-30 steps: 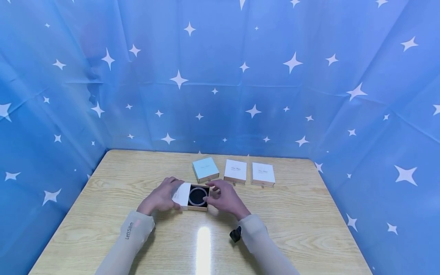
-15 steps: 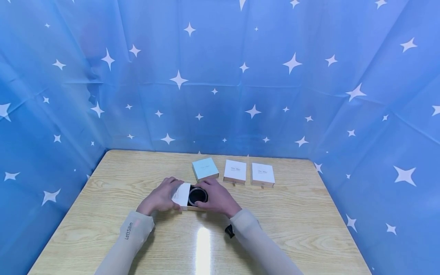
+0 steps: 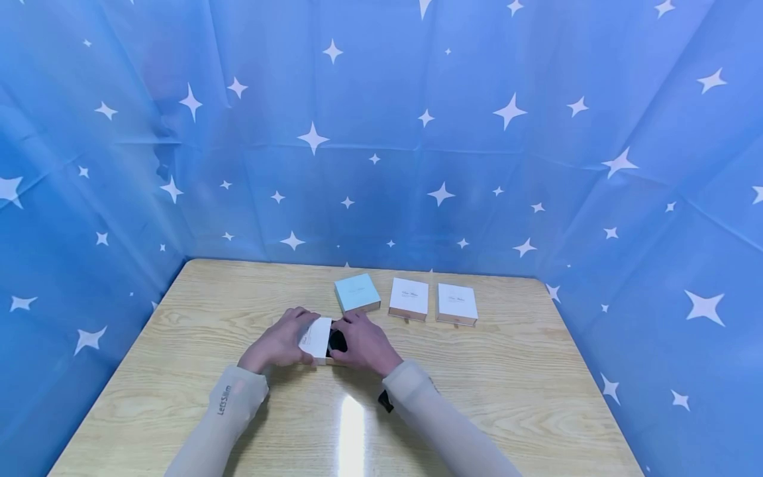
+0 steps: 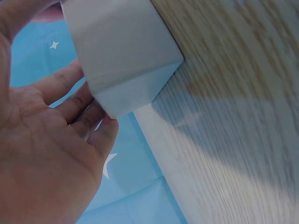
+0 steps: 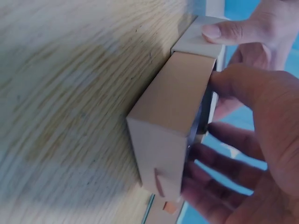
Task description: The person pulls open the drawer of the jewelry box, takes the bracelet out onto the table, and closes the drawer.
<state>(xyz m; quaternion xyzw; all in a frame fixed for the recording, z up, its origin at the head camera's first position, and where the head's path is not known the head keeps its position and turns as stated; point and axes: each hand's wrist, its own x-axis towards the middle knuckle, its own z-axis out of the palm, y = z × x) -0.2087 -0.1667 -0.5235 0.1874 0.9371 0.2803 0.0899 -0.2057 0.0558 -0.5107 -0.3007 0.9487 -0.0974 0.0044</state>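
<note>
A white slide-out box (image 3: 316,336) lies on the table with its beige drawer (image 5: 170,91) pulled out to the right. My left hand (image 3: 288,339) grips the white sleeve, fingertips along its side in the left wrist view (image 4: 56,135). Over the drawer is my right hand (image 3: 365,341), thumb and fingers bent down at the drawer's opening. In the head view the black inside (image 3: 337,341) shows between thumb and forefinger. The ring-shaped bangle is mostly hidden by this hand; I cannot tell whether the fingers pinch it. A small tab (image 5: 159,182) sticks out of the drawer's front.
Behind the hands stand a pale blue box (image 3: 357,291) and two white boxes, one in the middle (image 3: 408,297) and one at the right (image 3: 457,303). A blue star-printed curtain (image 3: 381,132) rises behind the wooden table (image 3: 536,371).
My right hand has moved left over the drawer, from its right end to near the sleeve, and covers the bangle that showed before. The left hand has stayed on the sleeve.
</note>
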